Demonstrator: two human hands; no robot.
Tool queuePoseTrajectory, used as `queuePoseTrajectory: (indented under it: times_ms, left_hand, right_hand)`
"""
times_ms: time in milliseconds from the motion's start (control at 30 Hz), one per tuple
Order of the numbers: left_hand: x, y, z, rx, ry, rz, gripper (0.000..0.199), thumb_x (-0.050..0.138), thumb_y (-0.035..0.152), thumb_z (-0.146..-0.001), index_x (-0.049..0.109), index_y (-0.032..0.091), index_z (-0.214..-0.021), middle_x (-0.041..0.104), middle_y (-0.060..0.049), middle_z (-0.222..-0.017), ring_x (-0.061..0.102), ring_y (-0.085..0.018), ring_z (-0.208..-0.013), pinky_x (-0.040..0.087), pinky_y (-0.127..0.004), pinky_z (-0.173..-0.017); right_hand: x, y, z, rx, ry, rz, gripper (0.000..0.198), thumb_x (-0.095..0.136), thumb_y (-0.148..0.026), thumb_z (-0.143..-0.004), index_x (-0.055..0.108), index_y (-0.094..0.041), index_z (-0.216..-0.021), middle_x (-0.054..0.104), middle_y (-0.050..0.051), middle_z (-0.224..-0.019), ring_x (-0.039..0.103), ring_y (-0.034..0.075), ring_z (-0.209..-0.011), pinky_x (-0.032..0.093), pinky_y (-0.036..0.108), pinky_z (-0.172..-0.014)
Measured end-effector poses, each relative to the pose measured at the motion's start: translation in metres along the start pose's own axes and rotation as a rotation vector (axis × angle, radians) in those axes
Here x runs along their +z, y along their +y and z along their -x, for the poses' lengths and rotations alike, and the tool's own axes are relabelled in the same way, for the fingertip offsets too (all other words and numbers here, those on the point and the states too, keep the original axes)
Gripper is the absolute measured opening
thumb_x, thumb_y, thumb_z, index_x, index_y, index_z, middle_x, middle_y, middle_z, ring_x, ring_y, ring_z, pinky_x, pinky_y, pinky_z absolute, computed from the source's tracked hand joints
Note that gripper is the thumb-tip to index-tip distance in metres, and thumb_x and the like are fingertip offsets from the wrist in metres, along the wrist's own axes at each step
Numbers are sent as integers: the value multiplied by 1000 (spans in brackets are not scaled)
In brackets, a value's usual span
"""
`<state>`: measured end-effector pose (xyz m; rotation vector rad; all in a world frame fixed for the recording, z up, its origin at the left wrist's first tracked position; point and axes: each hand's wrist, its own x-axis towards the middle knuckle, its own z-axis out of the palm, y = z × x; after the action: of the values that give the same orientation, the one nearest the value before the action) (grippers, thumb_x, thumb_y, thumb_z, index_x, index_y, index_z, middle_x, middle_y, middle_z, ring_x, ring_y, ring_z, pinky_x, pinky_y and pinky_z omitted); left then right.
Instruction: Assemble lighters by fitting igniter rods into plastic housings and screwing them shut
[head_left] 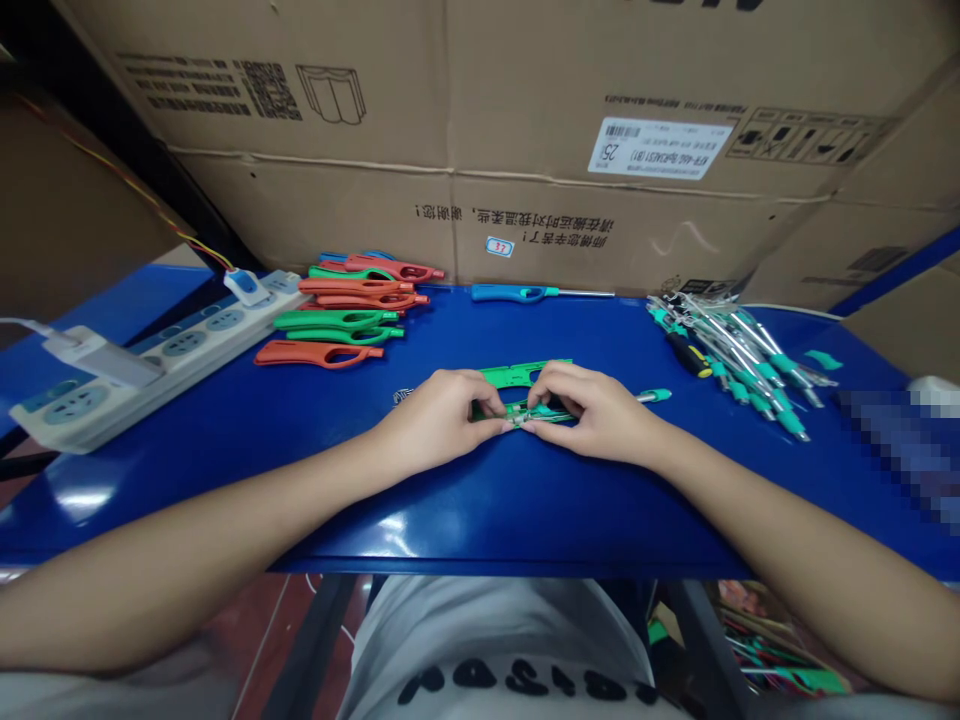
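At the middle of the table, my left hand point(456, 412) and my right hand point(592, 408) meet over a green lighter casing half with small parts in it. Both hands have thumb and fingers closed on this piece, left on its left part and right on its right part. Just behind it lies another green casing half point(510, 376), partly covered by my fingers. A metal rod with a teal tip point(654, 397) sticks out to the right, beyond my right hand. The small parts between my fingertips are too fine to make out.
Orange, green and blue lighter casings point(319, 354) lie at the left, near a power strip point(187, 350). A blue long-neck lighter point(510, 293) rests by the cardboard box point(375, 215). Metal rods with teal ends point(750, 360) and a black-yellow screwdriver point(688, 356) lie right.
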<state>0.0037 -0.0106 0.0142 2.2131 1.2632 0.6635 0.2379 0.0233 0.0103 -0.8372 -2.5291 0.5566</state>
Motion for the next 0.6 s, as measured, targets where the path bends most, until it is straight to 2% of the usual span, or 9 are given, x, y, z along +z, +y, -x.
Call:
queuePoseTrajectory:
  times_ms: [167,433,600]
  left_hand:
    - [1,0,0,-23,3,4,3,76,21,-83,75,19,-81,70,0,-79,58,-11,-62,46,-25,-66]
    - [-2,0,1,-8,-10,-32,6,80,23,-80,78,20,-84,71,0,-80,59,-12,-61,46,-25,-65]
    - [-5,4,2,8,2,-49,9,74,23,-86,79,20,-92,74,-1,-85,61,-12,-63,46,-25,-67]
  right_hand:
    - [1,2,1,-63,-5,-27,12,65,-26,-90,66,-21,-101,63,4,-99,54,12,-73,41,25,-65]
    - [3,5,1,-40,-36,-41,16,67,-26,-89,66,-21,-103,63,4,-101,53,12,-72,41,25,-66]
    - [-6,5,2,-65,-70,-64,19,68,-26,-89,65,-20,-107,59,4,-101,50,11,-70,41,25,-66]
